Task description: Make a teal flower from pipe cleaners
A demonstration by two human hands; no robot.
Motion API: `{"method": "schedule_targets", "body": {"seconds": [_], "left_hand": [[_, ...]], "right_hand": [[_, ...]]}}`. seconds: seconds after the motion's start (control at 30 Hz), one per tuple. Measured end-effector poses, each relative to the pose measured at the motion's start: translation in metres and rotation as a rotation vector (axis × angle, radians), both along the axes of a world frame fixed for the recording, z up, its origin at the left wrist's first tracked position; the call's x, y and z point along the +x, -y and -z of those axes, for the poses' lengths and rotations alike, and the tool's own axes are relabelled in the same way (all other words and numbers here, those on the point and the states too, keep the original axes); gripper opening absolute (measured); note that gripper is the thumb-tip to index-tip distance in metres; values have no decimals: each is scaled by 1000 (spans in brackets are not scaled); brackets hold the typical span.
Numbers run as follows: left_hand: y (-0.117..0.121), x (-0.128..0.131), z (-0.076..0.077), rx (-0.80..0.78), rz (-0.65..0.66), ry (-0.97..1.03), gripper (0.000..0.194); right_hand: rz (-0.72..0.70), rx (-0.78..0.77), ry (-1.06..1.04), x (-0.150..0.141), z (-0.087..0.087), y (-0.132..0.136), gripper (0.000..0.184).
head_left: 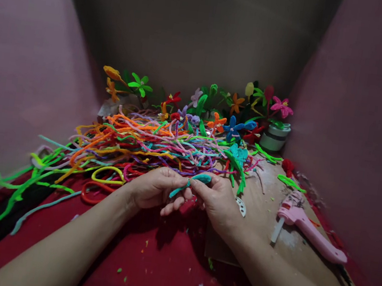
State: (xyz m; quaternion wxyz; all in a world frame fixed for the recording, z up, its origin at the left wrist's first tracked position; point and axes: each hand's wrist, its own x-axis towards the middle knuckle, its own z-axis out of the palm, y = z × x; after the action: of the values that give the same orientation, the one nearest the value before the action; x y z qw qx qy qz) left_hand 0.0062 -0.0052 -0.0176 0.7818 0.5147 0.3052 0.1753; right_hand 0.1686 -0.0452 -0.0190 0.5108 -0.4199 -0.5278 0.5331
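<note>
Between both hands, above the red cloth, is a short teal pipe cleaner (202, 178) bent into a narrow petal-like loop with a tail pointing down left. My left hand (158, 188) pinches it near the middle with thumb and fingertips. My right hand (216, 201) grips its other part, thumb close to the left thumb. The fingertips partly cover the piece where they meet. Just beyond the hands lies a large heap of loose pipe cleaners (148, 142) in many colours. A teal pipe cleaner flower (238, 154) with green leaves rests right of the heap.
A pink glue gun (313, 233) lies on cardboard (258, 190) at the right, its cord running to the front. Scissors with yellow and red handles (93, 193) are at the left. Finished flowers (233, 129) and a pale pot (275, 137) stand at the back. Walls flank both sides.
</note>
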Motion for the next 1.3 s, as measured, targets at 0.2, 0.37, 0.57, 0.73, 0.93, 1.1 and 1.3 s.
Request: {"method": "schedule_targets", "body": {"seconds": [0.2,0.37,0.57,0.73,0.93,1.1,1.3], "left_hand": [[10,10,-10,350,-72,-318,27],[20,20,8,1271,-254,-807,22],[22,26,9,1227,-318,-766,26],[22,29,-4,648,-251,-500,27],[18,26,-8,402,-195,-371,31],[23,28,-1,830,-269,-541,28],[24,27,-1,783,-285,-506,30]], "right_hand": [[262,74,330,-1,10,-3,17],[265,-56,221,0,17,-7,21],[176,-117,-15,-2,13,-5,25],[149,-121,-62,-1,8,-3,24],[177,-98,-24,1,11,-5,22],[214,-93,8,1,15,-6,21],[156,-141,-108,-1,14,-5,23]]}}
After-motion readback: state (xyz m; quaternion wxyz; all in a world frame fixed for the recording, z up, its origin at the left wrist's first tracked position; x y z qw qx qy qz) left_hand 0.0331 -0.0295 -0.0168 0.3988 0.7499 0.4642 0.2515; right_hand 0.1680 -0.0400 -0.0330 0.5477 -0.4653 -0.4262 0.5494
